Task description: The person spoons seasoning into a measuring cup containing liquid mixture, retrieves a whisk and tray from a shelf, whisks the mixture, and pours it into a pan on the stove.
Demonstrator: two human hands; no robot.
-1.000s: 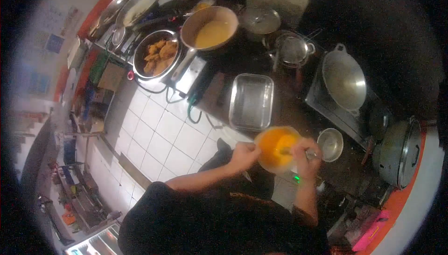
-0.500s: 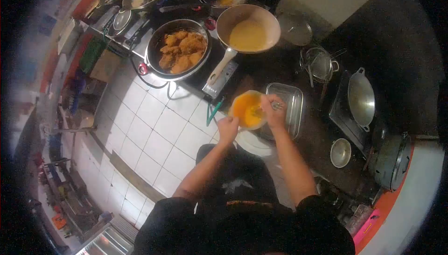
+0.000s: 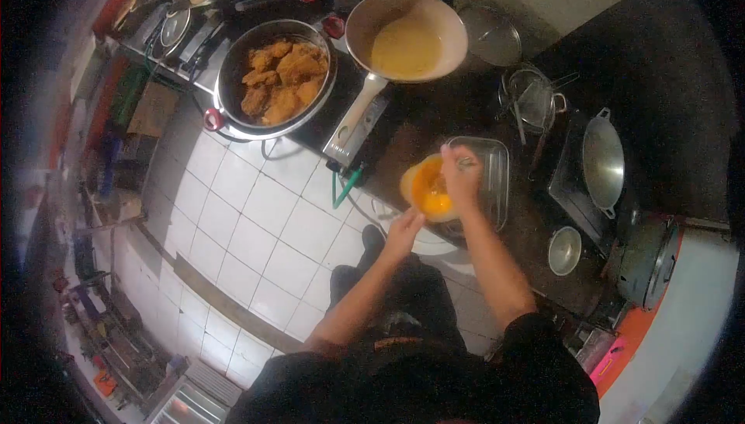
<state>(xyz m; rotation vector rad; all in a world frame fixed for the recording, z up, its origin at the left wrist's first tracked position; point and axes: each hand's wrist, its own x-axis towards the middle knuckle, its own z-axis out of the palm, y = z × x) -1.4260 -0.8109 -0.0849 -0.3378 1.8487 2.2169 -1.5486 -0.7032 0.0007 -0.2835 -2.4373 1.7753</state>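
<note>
A light-coloured bowl (image 3: 409, 181) with beaten-looking yellow-orange egg (image 3: 436, 203) is tilted in front of me. My left hand (image 3: 403, 231) is closed on its near left rim. My right hand (image 3: 462, 179) is closed around a metal utensil (image 3: 466, 163) whose end goes down into the egg; its lower part is hidden, so I cannot tell whether it is a fork or a whisk. Beneath and to the right of the bowl is a rectangular glass dish (image 3: 497, 183). A pale plate (image 3: 431, 245) lies partly hidden below the bowl.
Fried breaded pieces (image 3: 283, 86) sit in a dark pan (image 3: 233, 90) on the left. A cream-lined pan (image 3: 450, 36) holds yellowish liquid, its handle pointing toward me. Strainers (image 3: 535, 106), a two-handled wok (image 3: 604, 156) and a small metal bowl (image 3: 565, 251) are on the right.
Both hands and the bowl have moved slightly right and down, and the bowl is tilted differently. The utensil has shifted within the egg. The camera view has shifted too.
</note>
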